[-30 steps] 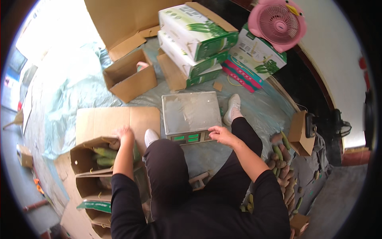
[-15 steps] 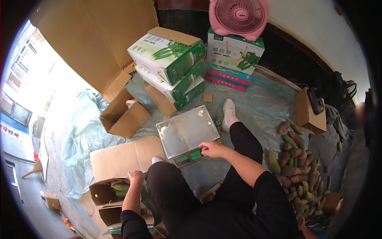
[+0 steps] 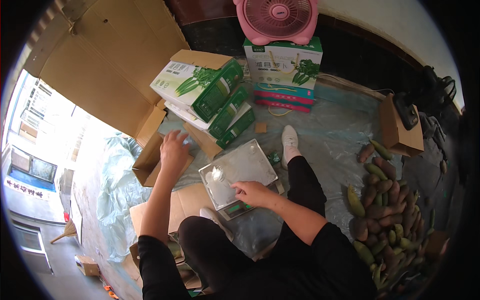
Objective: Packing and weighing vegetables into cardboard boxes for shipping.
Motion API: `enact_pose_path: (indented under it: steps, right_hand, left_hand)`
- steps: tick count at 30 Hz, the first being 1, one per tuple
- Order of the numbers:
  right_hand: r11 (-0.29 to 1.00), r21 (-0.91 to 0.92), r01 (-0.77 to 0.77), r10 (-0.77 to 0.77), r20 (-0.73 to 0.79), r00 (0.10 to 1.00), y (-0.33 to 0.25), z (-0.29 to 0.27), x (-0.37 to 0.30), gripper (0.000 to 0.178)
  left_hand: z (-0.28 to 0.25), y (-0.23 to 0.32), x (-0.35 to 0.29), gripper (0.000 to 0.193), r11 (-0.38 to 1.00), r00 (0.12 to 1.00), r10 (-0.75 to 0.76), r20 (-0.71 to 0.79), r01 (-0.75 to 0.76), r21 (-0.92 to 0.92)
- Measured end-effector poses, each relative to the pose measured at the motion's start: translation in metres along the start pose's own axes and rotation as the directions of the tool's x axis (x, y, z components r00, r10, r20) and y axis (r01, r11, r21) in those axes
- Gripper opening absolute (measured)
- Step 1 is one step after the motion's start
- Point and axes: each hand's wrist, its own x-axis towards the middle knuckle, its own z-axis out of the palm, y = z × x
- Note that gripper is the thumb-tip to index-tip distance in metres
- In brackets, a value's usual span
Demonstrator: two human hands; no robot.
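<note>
My left hand [image 3: 174,149] is raised over a small brown cardboard box [image 3: 148,159], fingers apart and holding nothing. It partly hides that box. My right hand [image 3: 250,193] hovers over the near part of a platform scale [image 3: 245,162] with a worn metal top. Its fingers are curled together with the fingertips toward the left, and nothing shows in them. The scale's green display [image 3: 235,209] is partly visible below the platform edge. By my left knee, an open carton [image 3: 175,245] with green produce inside sits partly behind my left arm.
Green-and-white cartons [image 3: 195,87] are stacked beyond the scale. A pink fan [image 3: 278,20] stands on another carton [image 3: 283,67]. Long green and brownish radishes [image 3: 385,210] lie heaped at the right. Plastic sheeting [image 3: 340,120] covers the floor. A tall cardboard sheet [image 3: 110,60] stands far left.
My left hand has moved from the produce carton up and forward to above the small brown box. My right hand has shifted left, from the scale's near right edge to over its platform. The view has turned slightly.
</note>
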Motion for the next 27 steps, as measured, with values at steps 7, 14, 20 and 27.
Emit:
enact_pose_path:
  steps: [7, 14, 20, 27]
  right_hand:
    - [1.0, 0.004, 0.03, -0.03, -0.013, 0.999, 0.002, -0.006, -0.007, 0.035]
    - [0.998, 0.052, 0.031, -0.029, -0.037, 0.999, -0.009, -0.026, -0.012, 0.032]
    - [0.992, 0.109, 0.056, -0.056, -0.002, 0.998, -0.011, -0.028, -0.014, 0.033]
    - [0.996, 0.086, -0.019, 0.02, -0.009, 1.0, -0.007, -0.037, -0.019, 0.035]
  left_hand:
    - [0.051, 0.103, 0.123, 0.028, 0.907, 0.928, 0.364, -0.084, -0.332, 0.259]
    - [0.096, 0.135, 0.205, 0.029, 0.776, 0.931, 0.363, 0.042, -0.327, 0.539]
    - [0.128, 0.128, 0.238, 0.024, 0.691, 0.917, 0.397, 0.034, -0.323, 0.647]
    - [0.131, 0.139, 0.238, 0.027, 0.663, 0.936, 0.337, 0.102, -0.313, 0.68]
